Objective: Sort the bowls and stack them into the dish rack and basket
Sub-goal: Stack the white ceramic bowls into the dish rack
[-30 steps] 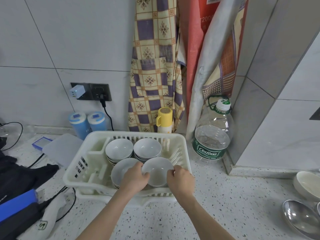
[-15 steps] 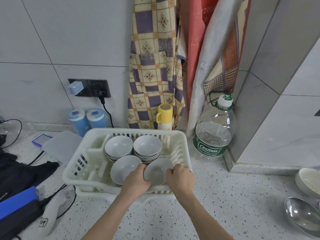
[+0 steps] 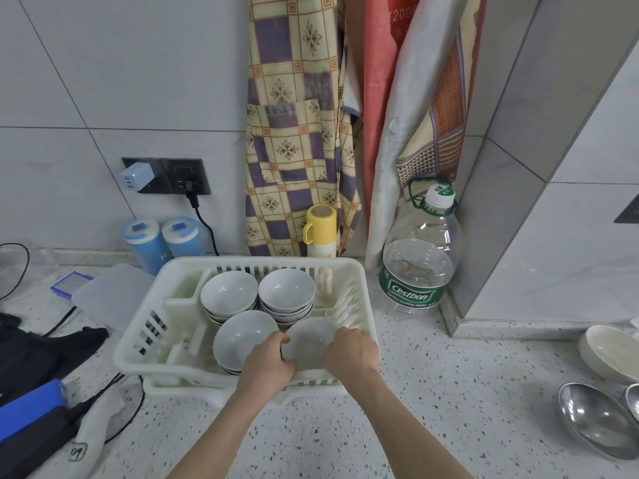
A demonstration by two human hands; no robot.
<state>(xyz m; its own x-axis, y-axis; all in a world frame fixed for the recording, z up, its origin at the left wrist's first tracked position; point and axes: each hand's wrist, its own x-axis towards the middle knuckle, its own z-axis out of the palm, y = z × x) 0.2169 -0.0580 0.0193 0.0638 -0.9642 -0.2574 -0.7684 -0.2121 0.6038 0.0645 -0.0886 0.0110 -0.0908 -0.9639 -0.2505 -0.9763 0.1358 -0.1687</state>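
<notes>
You lowered the white bowl (image 3: 309, 337) deeper into the dish rack (image 3: 363, 288), left hand (image 3: 268, 366) and right hand (image 3: 351, 350) gripping its rim beside three finished stacks, while other bowls (image 3: 608, 354) waited on the bench (image 3: 432, 392).

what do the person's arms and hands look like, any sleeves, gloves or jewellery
Both forearms are bare up to the bottom edge of the frame, with no sleeves in view. The left hand and right hand wear no gloves, and no rings, watch or bracelet show. The fingers are partly hidden from view.
</notes>
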